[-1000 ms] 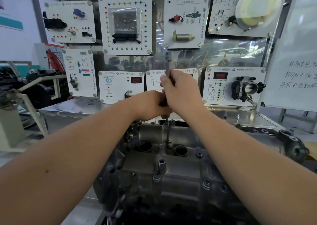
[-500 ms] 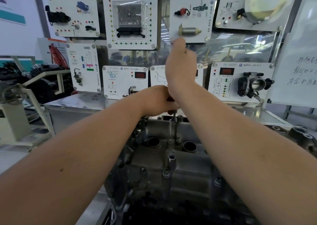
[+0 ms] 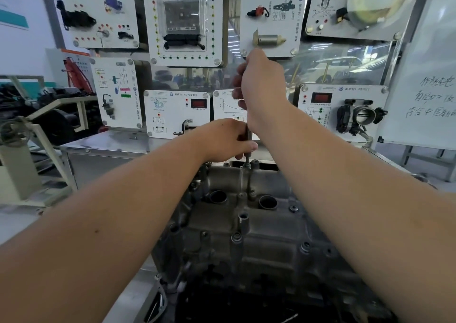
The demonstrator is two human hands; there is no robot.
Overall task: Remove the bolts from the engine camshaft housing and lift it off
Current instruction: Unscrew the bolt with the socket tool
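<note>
while gripping a thin metal tool (image 3: pixel 247 135) that stands upright, both hands curled round it: right hand (image 3: pixel 262 88) high on the shaft, left hand (image 3: pixel 227 141) low, just above the tip. tip sits on a bolt (image 3: pixel 247 165) at the far edge of the camshaft housing (image 3: pixel 266 229). grey, dull and a bit greasy, with two round dark holes (image 3: pixel 267 202) on top and small bolts along its ribs. right in the middle, low down, in front of white boards (image 3: pixel 182 21) with car parts.
</note>
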